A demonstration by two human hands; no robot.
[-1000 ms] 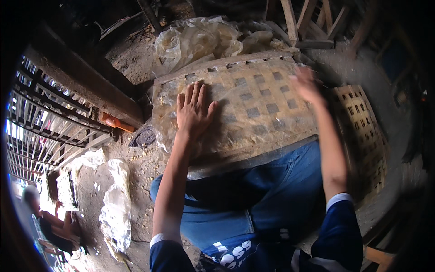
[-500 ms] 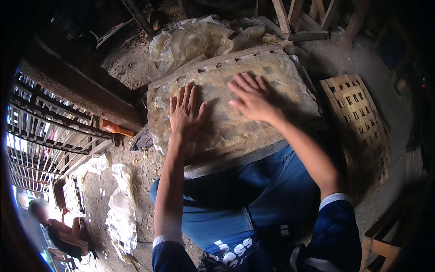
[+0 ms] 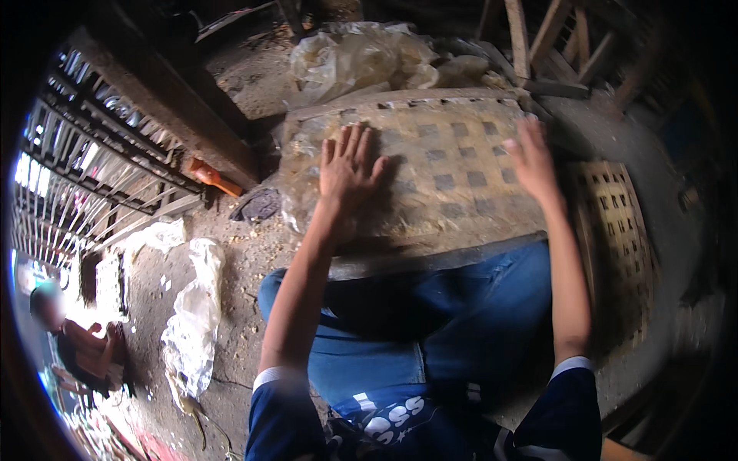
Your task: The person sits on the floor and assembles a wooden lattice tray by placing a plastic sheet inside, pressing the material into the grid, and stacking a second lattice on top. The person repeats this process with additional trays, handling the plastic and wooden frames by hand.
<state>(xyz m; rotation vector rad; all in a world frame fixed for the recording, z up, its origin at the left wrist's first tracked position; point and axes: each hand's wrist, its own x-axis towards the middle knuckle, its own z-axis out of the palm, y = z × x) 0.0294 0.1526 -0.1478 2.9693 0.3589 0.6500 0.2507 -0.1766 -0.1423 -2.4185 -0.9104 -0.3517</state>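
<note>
A woven slatted tray (image 3: 461, 192) lies before me at my knees, with a clear plastic sheet (image 3: 407, 161) spread over it. Square gaps of the weave show through the plastic. My left hand (image 3: 350, 169) rests flat on the left part of the sheet, fingers stretched and thumb out. Over the tray's right edge is my right hand (image 3: 533, 157), somewhat blurred, with its fingers extended and nothing in them. Whether the right palm touches the edge I cannot tell.
Crumpled plastic (image 3: 361, 58) lies behind the tray, and more plastic (image 3: 196, 307) on the floor at left. Another woven tray (image 3: 615, 238) stands close on the right. An orange bottle-like object (image 3: 214, 177) lies near a wooden beam (image 3: 169, 100). Someone (image 3: 84, 338) sits at far left.
My right hand has swept right from the middle of the sheet to the tray's right edge, uncovering more square gaps. The left hand stays flat on the plastic. My view has shifted slightly.
</note>
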